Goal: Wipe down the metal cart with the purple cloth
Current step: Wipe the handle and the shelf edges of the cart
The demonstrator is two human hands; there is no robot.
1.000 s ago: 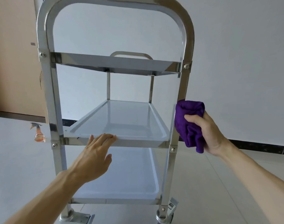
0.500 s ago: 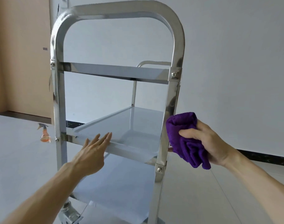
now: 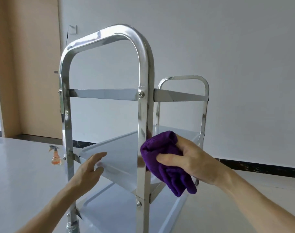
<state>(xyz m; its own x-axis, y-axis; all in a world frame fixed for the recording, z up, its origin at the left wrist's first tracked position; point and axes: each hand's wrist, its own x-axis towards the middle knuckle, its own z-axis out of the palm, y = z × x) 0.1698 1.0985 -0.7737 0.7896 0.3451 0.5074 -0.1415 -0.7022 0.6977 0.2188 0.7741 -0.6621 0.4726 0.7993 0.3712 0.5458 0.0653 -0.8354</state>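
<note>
The wall (image 3: 227, 47) fills the upper right of the frame, pale and plain, with a tan door (image 3: 30, 64) at the upper left and a glossy floor (image 3: 17, 182) along the bottom. The cart (image 3: 143, 81) stands at the centre, shiny metal with three shelves and a hooped handle at each end, turned so one corner post faces me. The right hand (image 3: 192, 160) comes in from the lower right, fingers and thumb curled round the bunched cloth (image 3: 165, 163), which is pressed against that near post just right of centre, level with the middle shelf. The left hand (image 3: 91, 169) reaches in from the lower left, fingers straight and together, fingertips resting on the front rim of the middle shelf. A small spray bottle (image 3: 56, 156) with orange liquid stands on the floor at the left, beyond the cart's left post.
</note>
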